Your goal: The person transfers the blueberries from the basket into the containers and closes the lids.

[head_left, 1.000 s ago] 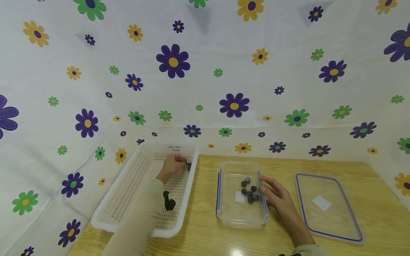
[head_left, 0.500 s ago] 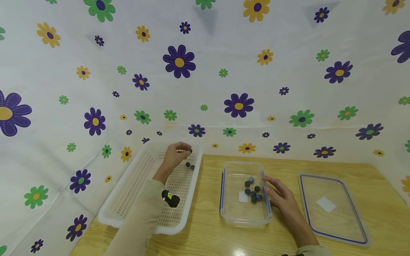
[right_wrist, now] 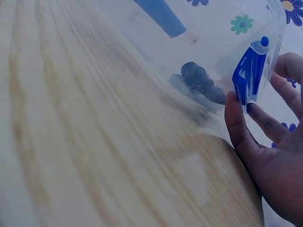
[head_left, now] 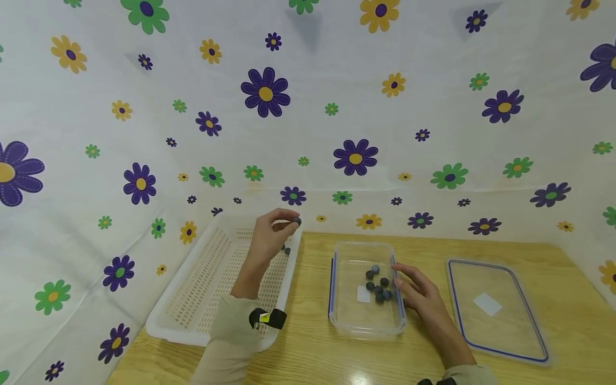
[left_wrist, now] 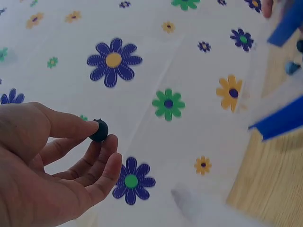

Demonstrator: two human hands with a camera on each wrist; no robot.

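Note:
My left hand (head_left: 269, 238) pinches a blueberry (left_wrist: 100, 131) between thumb and fingertips, held above the far right corner of a white slotted basket (head_left: 173, 337). Two more blueberries (head_left: 287, 251) lie in the basket beneath that hand, one partly hidden by it. To the right stands a clear plastic container (head_left: 346, 321) with several blueberries (head_left: 379, 294) inside. My right hand (head_left: 425, 299) holds the container's right side; in the right wrist view its thumb and fingers lie on either side of a blue-edged latch (right_wrist: 248, 75).
A clear lid (head_left: 510, 331) with a blue seal lies flat on the wooden table (head_left: 308, 353), right of my right hand. Behind and to the left rises a white flowered cloth (head_left: 308, 123). The container's left latch (head_left: 331, 286) hangs unfastened.
My left hand has risen from the basket floor with a blueberry and moved right toward the basket's edge. The right hand stays at the container. The head view has shifted slightly.

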